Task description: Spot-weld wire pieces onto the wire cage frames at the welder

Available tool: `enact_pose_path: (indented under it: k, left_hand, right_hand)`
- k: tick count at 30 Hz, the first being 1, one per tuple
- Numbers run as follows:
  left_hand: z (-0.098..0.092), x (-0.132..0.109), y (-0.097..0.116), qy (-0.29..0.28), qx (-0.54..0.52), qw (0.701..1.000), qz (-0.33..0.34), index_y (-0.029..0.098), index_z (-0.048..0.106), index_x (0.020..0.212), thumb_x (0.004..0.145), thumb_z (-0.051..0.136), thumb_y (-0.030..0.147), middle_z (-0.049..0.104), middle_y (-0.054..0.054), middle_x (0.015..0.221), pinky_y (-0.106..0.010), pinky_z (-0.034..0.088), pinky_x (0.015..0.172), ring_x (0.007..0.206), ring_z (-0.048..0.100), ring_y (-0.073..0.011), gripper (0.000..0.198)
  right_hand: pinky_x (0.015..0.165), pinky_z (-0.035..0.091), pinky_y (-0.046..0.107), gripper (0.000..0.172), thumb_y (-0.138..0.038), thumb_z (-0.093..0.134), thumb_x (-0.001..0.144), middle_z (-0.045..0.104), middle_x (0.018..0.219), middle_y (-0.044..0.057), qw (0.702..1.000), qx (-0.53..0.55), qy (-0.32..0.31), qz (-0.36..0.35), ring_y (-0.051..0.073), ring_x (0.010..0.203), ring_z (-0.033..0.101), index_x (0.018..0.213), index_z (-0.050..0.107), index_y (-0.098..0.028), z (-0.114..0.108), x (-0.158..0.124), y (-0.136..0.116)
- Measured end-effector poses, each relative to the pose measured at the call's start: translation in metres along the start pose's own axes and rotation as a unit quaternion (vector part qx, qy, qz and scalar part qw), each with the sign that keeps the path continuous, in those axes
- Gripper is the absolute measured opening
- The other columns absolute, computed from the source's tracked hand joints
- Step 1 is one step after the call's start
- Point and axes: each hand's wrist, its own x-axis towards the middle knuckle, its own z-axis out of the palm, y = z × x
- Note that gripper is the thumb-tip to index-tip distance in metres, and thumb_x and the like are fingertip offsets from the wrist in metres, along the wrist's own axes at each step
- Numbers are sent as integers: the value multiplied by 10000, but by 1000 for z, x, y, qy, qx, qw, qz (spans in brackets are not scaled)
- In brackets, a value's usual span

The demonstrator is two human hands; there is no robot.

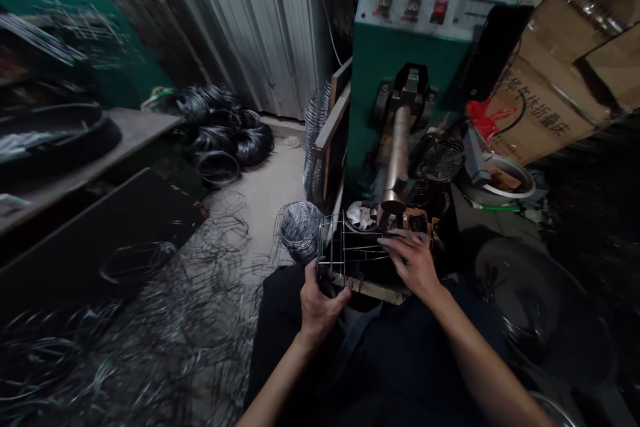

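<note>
A wire frame (344, 240) made of thin metal rods stretches between my two hands, just below the metal arm (400, 153) of a green machine. My left hand (321, 307) grips the frame's lower left side, thumb and fingers curled around it. At the right end, my right hand (416, 265) has its fingertips closed on the rods, close under the tip of the arm. Those fingertips partly hide that end of the frame. Left of the frame stands a round bundle of wire pieces (301, 230).
The green machine (365, 73) stands ahead with a lit red lamp. Cardboard boxes (545, 93) and a metal bowl (520, 180) are at the right. Black wire coils (225, 127) lie by the corrugated wall. Loose bent wires (175, 313) cover the floor at left.
</note>
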Motion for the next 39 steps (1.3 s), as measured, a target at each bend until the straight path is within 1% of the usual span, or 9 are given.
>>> enact_pose_path:
  k: [6,14,18,21,23,26,28,33,39]
  left_hand:
    - [6,2,-5,19,-8,1000,11,197,483,1232,698,787,436,667,-46,934,-334,559,777,809,676,-219,659]
    - [10,10,-1,39,-5,999,13,190,483,1247,700,782,417,657,-36,906,-322,554,758,788,661,-206,664]
    - [13,13,1,22,-36,999,-3,196,458,1244,723,764,419,609,4,844,-264,528,612,597,590,-135,644]
    - [13,11,2,17,-48,999,-6,203,452,1242,737,755,418,579,29,814,-239,503,555,527,537,-104,626]
    - [11,12,2,22,-32,999,2,198,463,1246,722,766,417,595,16,825,-254,524,607,601,589,-132,644]
    - [6,16,3,15,-7,1000,8,186,486,1249,690,787,421,640,-20,875,-301,552,715,744,655,-191,676]
    - [3,22,3,3,-1,1000,6,187,497,1247,681,793,426,666,-42,928,-319,556,757,804,673,-214,682]
    - [2,35,3,-6,9,1000,4,173,497,1249,681,783,440,679,-52,928,-334,554,756,793,672,-223,690]
    - [8,44,0,3,26,1000,12,167,497,1245,675,771,459,664,-77,981,-367,541,795,855,662,-247,696]
  right_hand:
    - [888,443,425,230,-214,562,973,765,979,33,1000,-2,25,0,258,1091,648,1110,728,-297,2,4,-3]
    - [910,476,414,260,-176,570,961,755,1027,29,999,25,30,6,243,1116,633,1137,720,-296,9,7,2]
    - [909,468,411,264,-188,558,967,749,1051,25,999,20,32,10,240,1107,635,1147,713,-304,13,7,3]
    - [903,446,415,177,-242,577,970,749,1042,31,999,8,45,22,248,1072,655,1084,708,-277,12,7,1]
    - [886,442,410,120,-308,614,955,744,1046,50,997,5,69,46,251,1002,677,1023,690,-245,11,7,1]
    - [841,457,392,161,-377,648,927,739,981,57,993,13,91,78,240,872,689,977,662,-225,6,7,1]
    - [819,474,375,153,-373,638,930,730,938,53,991,35,94,92,236,857,681,959,657,-224,3,9,3]
    - [798,507,342,94,-318,636,922,699,933,50,985,85,91,115,224,876,657,916,647,-224,-2,14,9]
    - [746,488,314,105,-280,636,917,640,863,44,986,74,94,116,204,814,614,842,610,-211,-1,18,14]
